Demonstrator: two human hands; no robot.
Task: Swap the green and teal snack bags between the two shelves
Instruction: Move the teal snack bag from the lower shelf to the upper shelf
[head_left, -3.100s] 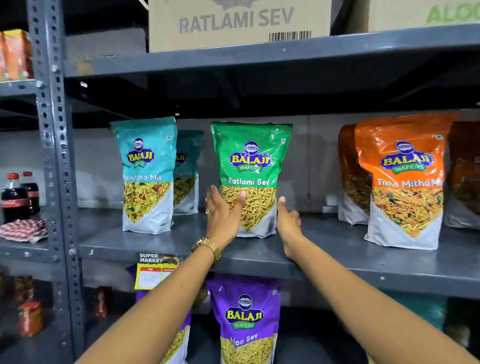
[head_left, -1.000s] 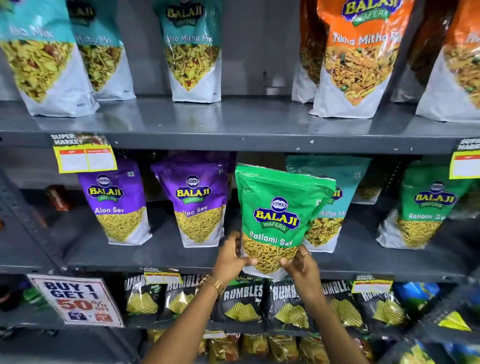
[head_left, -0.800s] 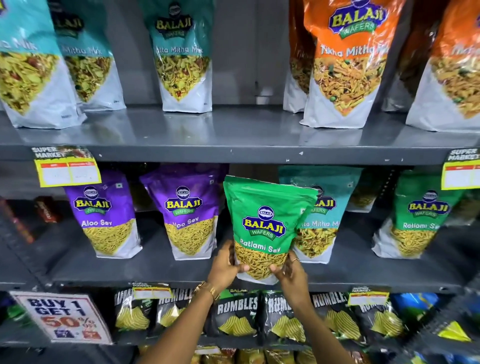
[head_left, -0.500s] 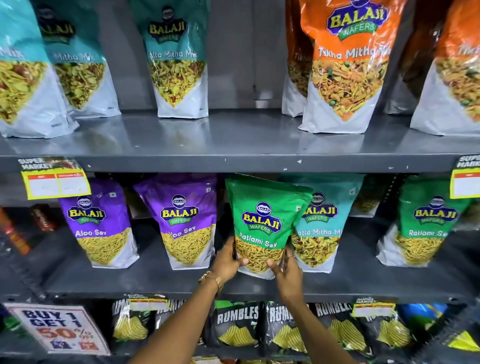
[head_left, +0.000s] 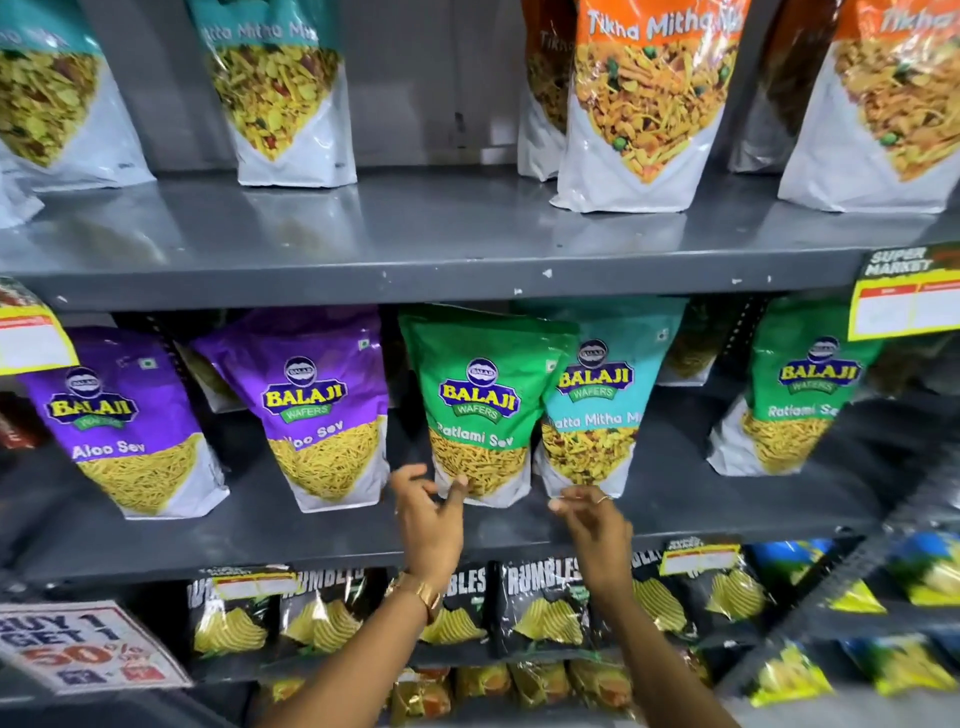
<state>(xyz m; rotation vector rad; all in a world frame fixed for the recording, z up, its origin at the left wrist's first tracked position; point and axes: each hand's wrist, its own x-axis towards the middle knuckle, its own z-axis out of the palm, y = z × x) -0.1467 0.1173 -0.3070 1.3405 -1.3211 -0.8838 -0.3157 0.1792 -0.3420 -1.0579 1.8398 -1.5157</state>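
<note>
A green Ratlami Sev bag (head_left: 480, 405) stands upright on the middle shelf (head_left: 311, 540), partly overlapping a teal Khatta Mitha Mix bag (head_left: 597, 410) just to its right. My left hand (head_left: 428, 512) hovers at the green bag's lower left corner with fingers spread, the thumb near the bag's base. My right hand (head_left: 592, 519) is open just below the teal bag's bottom edge. On the upper shelf (head_left: 457, 260) stand teal bags (head_left: 280, 88) at left and centre. A second green bag (head_left: 784, 395) stands at the middle shelf's right.
Two purple Aloo Sev bags (head_left: 317, 410) stand left of the green bag. Orange Tikha Mitha bags (head_left: 644, 104) fill the upper shelf's right. Black Rumbles chip packs (head_left: 540, 608) line the shelf below. Yellow price tags (head_left: 909, 296) hang on shelf edges. A promo sign (head_left: 88, 644) is at lower left.
The green bag went from the upper shelf down onto the middle shelf. Both hands have let go of it and drawn back slightly with fingers apart.
</note>
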